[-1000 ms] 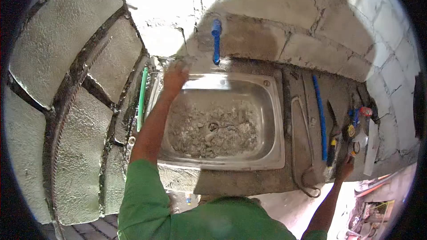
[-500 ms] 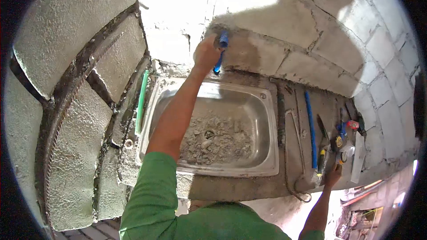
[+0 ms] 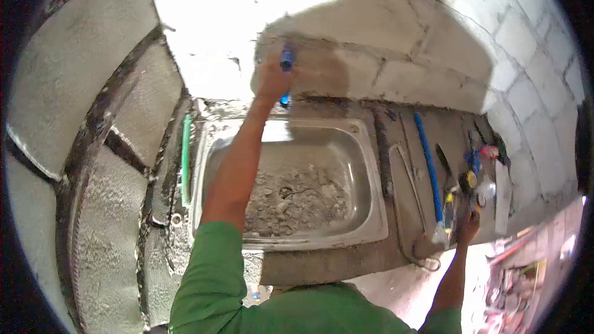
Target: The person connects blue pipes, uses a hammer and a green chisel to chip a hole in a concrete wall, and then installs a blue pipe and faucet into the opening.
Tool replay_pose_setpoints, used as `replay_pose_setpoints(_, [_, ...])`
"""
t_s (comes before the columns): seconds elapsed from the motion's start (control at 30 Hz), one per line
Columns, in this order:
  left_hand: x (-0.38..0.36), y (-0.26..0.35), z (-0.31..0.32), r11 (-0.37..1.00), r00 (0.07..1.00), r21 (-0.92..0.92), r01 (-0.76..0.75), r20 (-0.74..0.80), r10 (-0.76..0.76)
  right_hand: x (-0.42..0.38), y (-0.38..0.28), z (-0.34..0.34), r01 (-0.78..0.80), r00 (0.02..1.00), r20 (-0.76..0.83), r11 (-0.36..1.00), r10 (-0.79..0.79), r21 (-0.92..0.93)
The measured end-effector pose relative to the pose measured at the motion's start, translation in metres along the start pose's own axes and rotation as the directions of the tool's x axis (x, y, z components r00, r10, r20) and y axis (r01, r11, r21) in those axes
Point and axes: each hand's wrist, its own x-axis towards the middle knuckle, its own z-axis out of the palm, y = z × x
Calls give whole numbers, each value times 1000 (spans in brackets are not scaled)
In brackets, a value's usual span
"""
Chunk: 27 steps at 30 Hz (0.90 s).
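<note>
My left hand (image 3: pixel 272 80) is raised against the block wall above the sink, its fingers closed around a blue pipe (image 3: pixel 286 59). The pipe's upper end points out past the fingers, and a lower blue piece shows beneath the hand near the wall's foot. My right hand (image 3: pixel 469 227) reaches to the tools at the right end of the counter. Its fingers are closed at a small round item with a yellowish edge; what exactly they grip is too small to make out. Close by lie a yellow-and-black round item (image 3: pixel 468 180) and a yellow-handled tool (image 3: pixel 448 210).
A steel sink (image 3: pixel 378 210) holding rubble is set in the rough counter (image 3: pixel 328 265). Right of it lie a hacksaw-like metal frame (image 3: pixel 409 179), a long blue pipe (image 3: pixel 428 164) and a flat pale strip (image 3: pixel 502 198). A green pipe (image 3: pixel 186 161) stands at the left.
The view has shifted, so the sink and wall appear farther left. My left hand stays on the blue pipe. My right hand remains among the tools, with little visible movement relative to them.
</note>
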Motion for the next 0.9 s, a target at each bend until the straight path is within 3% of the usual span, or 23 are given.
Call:
replay_pose_setpoints(0.03, [-1,-7,5,997,998,-67,-41,-55,37,4,-17,-9,-156,977,118,974,177,-166])
replay_pose_setpoints(0.07, [-1,-18,16,996,999,-78,37,28,-35,3,-26,-3,-28,999,22,996,26,90])
replay_pose_setpoints(0.1, [7,-26,25,978,992,-187,92,107,-72,-3,41,9,25,993,118,996,-15,-87])
replay_pose_setpoints(0.13, [6,-38,31,927,983,-367,79,181,-12,-8,47,11,-113,993,21,976,118,-185])
replay_pose_setpoints(0.17, [-1,-24,22,920,991,-389,47,132,5,4,-19,-12,-425,878,112,867,465,-259])
replay_pose_setpoints(0.2, [-4,-25,19,935,991,-350,-65,88,102,4,-29,-16,-470,869,79,864,489,-181])
replay_pose_setpoints(0.23, [-5,-31,18,939,981,-297,-172,30,190,5,-21,-13,-418,889,83,871,451,-257])
replay_pose_setpoints(0.27, [-10,-35,14,989,986,-97,-108,114,119,-1,33,11,-198,980,-21,976,197,-93])
replay_pose_setpoints(0.3, [-20,-29,-1,959,991,-280,33,137,6,-2,-13,-12,-246,969,-9,968,246,-53])
replay_pose_setpoints(0.37, [-35,-46,-29,905,967,-358,231,187,-173,1,-18,-13,-297,955,-34,949,295,-108])
replay_pose_setpoints(0.5, [-99,-22,-104,893,930,-330,305,303,-206,-6,-12,-16,-257,953,-134,959,272,120])
replay_pose_setpoints(0.57, [-157,-15,-131,753,876,-462,469,353,-329,-4,-13,-21,-460,872,-130,880,473,117])
replay_pose_setpoints(0.63, [-223,27,-151,800,865,-357,481,344,-367,-3,-5,-23,-443,880,-94,877,465,184])
replay_pose_setpoints(0.7, [-284,78,-160,988,933,66,137,328,-151,0,4,-29,-427,888,-67,871,454,244])
replay_pose_setpoints(0.77, [-360,53,-154,942,949,285,176,206,-239,10,11,-36,-287,946,-34,879,323,382])
replay_pose_setpoints(0.8, [-384,47,-148,938,949,297,181,198,-246,22,16,-38,-285,948,-23,876,318,390])
replay_pose_setpoints(0.87, [-419,45,-146,761,880,590,268,172,-443,58,24,-41,-89,993,-41,931,111,353])
replay_pose_setpoints(0.9, [-401,93,-143,810,867,461,363,151,-475,92,15,-55,-175,983,88,972,163,155])
